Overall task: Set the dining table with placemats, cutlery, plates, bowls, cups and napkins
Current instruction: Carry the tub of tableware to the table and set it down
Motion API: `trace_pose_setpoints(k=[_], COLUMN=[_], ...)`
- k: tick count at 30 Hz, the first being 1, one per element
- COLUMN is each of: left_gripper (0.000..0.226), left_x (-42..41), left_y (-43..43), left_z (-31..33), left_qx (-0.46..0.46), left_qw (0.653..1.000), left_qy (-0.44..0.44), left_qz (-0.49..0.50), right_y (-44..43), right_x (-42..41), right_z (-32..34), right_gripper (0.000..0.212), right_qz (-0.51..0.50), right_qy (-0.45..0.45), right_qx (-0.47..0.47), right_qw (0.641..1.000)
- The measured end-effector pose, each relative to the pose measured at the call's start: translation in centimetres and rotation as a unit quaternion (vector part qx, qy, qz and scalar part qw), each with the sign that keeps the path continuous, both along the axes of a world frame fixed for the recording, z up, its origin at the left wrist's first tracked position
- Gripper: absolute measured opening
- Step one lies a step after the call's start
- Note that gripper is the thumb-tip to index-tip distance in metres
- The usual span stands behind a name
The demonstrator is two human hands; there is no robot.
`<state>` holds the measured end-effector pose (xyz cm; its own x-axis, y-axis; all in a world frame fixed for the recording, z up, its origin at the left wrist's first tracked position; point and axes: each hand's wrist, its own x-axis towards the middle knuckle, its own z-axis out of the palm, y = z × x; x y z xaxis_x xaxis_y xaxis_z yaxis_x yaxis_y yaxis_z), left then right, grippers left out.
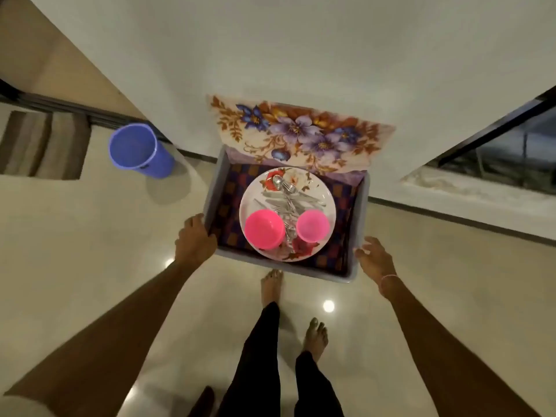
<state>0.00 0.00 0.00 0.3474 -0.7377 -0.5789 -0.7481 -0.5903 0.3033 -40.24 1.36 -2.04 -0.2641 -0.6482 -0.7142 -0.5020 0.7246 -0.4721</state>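
My left grip [195, 239] curls over the grey bin [212, 191] at its left rim. My right grip [374, 260] is spread open beside its near right corner. Inside, the plate [255, 192] carries cutlery [288, 197], a bowl [264, 230] and a cup [313, 225].

Cutlery [287, 200] partly hidden behind pink bowl [264, 228] and cup [312, 225]

Glossy cream floor [90, 236], blue bucket [137, 150] upright on it, bare feet [314, 335]
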Motion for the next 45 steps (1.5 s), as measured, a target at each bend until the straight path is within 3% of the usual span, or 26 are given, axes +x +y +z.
trace_pose_setpoints(k=[3,5,10,14,17,21,26,31,41,45], left_gripper=[0.079,0.071,0.063,0.06,0.058,0.053,0.056,0.058,0.055,0.049], left_x=[0.9,1.1,2.2,2.2,2.6,2.3,1.8,1.5,4.2,5.6], left_y=[-1.6,-2.7,-4.9,-6.3,-6.9,-6.2,-2.5,3.0,16.8,22.5], left_z=[-3.8,-5.6,-10.0,-11.7,-12.2,-11.6,-7.8,0.0,15.5,19.9], left_qx=[0.02,0.023,-0.047,-0.053,-0.059,-0.086,-0.106,-0.121,-0.179,-0.21], left_qw=[0.998,0.992,0.977,0.931,0.873,0.84,0.817,0.796,0.724,0.677], left_qy=[0.017,0.056,0.045,0.171,0.217,0.241,0.253,0.245,0.221,0.214], left_qz=[0.065,0.109,0.202,0.319,0.432,0.478,0.508,0.54,0.628,0.672], right_y=[-1.6,-2.7,-5.3,-6.0,-5.8,-5.4,-3.6,-1.6,-0.1,0.3], right_x=[0.5,0.7,0.7,-0.4,-0.6,-0.6,-0.5,-0.2,3.7,7.3], right_z=[-3.7,-5.9,-8.2,-11.3,-12.1,-10.7,-6.7,0.6,16.4,20.6], right_gripper=[0.053,0.048,0.044,0.042,0.039,0.04,0.04,0.042,0.049,0.051], right_qz=[-0.009,-0.015,-0.037,-0.122,-0.14,-0.153,-0.144,-0.106,0.091,0.176], right_qy=[-0.012,0.005,0.214,0.054,0.02,0.01,-0.006,-0.014,-0.073,-0.081], right_qx=[0.01,0.003,-0.098,-0.059,-0.063,-0.074,-0.09,-0.106,-0.151,-0.153], right_qw=[1.0,1.0,0.971,0.989,0.988,0.985,0.985,0.989,0.982,0.969])
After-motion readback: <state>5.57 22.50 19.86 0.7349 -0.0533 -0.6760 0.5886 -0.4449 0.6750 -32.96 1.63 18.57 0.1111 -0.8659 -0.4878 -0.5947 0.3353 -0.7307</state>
